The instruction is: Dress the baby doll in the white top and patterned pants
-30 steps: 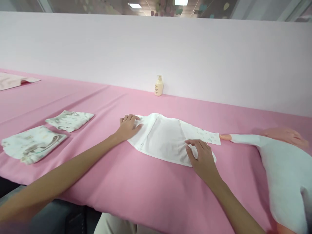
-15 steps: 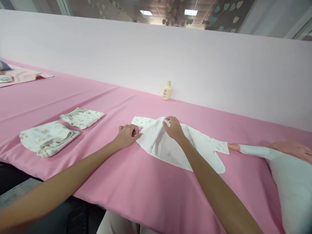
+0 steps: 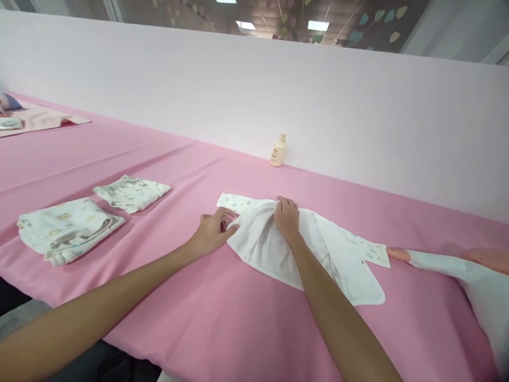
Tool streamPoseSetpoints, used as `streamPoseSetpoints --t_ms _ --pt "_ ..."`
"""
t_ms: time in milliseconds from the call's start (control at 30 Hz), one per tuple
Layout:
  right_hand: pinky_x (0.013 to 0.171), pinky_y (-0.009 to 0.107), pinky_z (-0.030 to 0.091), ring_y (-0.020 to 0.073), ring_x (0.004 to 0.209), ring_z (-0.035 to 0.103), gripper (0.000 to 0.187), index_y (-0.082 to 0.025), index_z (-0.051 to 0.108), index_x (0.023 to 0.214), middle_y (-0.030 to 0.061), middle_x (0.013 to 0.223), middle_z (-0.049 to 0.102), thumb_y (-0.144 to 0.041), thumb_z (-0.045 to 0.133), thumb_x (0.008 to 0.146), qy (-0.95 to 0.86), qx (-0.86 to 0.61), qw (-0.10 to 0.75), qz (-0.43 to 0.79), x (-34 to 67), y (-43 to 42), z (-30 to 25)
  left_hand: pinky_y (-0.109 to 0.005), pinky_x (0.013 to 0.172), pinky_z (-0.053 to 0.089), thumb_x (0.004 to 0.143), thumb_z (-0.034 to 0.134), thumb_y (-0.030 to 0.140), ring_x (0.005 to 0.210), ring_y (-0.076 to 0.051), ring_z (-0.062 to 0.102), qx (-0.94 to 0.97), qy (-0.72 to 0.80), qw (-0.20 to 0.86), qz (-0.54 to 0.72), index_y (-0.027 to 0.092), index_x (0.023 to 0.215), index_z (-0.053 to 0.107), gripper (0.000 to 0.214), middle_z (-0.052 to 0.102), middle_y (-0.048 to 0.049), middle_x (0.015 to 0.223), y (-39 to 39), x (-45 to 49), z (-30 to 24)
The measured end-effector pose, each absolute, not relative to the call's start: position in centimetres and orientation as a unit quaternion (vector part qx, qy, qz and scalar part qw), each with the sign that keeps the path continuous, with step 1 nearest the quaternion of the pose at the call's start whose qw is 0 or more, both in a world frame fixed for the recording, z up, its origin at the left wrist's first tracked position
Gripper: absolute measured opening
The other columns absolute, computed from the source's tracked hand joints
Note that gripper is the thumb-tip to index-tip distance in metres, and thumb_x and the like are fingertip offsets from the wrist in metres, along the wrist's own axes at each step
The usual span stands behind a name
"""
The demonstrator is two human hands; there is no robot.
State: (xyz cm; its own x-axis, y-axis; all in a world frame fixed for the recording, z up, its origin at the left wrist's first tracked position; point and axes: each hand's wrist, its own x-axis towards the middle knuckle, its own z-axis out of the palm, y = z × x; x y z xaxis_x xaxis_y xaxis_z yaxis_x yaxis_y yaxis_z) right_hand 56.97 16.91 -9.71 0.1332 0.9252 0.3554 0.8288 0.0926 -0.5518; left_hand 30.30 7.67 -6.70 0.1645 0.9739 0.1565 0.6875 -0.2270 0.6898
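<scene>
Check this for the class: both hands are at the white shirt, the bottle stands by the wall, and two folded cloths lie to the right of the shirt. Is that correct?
One error: the head view shows the two folded cloths lying to the left of the white shirt. The rest is correct.

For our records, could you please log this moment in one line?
left hand: at left side of white garment; right hand: at its far edge; bottle: upright, untouched

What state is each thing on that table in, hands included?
White garment: spread, creased
Left hand: fingers curled, at garment's edge
Right hand: on garment, fingers bent
Nearer patterned cloth: folded
Farther patterned cloth: folded
Bottle: upright
Doll: partly out of view
Pale pink cloth: laid out
Pink tablecloth: wrinkled
</scene>
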Motion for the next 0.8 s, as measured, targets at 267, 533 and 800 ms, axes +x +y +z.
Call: streamPoseSetpoints --t_ms 267,533,800 --pt "0.111 0.047 0.042 0.0316 0.123 0.055 0.031 -0.022 0.073 0.115 0.0144 0.128 0.065 -0.037 0.048 0.106 -0.629 -0.674 0.378 0.087 57.3 17.4 -9.8 -0.054 0.110 0.034 0.096 0.055 0.059 0.084 -0.027 0.068 0.732 0.610 0.175 0.247 0.026 0.089 0.067 0.036 0.066 0.0008 0.074 7.7 29.8 -6.7" --pt "0.110 0.045 0.042 0.0296 0.122 0.055 0.029 -0.026 0.077 0.110 0.0109 0.126 0.064 -0.027 0.049 0.104 -0.630 -0.664 0.390 0.100 57.7 17.6 -10.1 -0.056 0.107 0.030 0.102 0.049 0.047 0.092 -0.027 0.065 0.757 0.586 0.123 0.261 0.033 0.124 0.070 0.033 0.070 0.0005 0.080 7.7 29.2 -7.1" --pt "0.115 0.051 0.039 0.0335 0.127 0.053 0.020 -0.025 0.076 0.107 0.0119 0.128 0.063 -0.032 0.064 0.094 -0.620 -0.667 0.401 0.100 57.1 17.3 -9.8 -0.055 0.100 0.034 0.099 0.051 0.046 0.098 -0.029 0.062 0.757 0.598 0.090 0.247 0.026 0.109 0.069 0.028 0.071 -0.0056 0.099 7.9 28.8 -7.4"
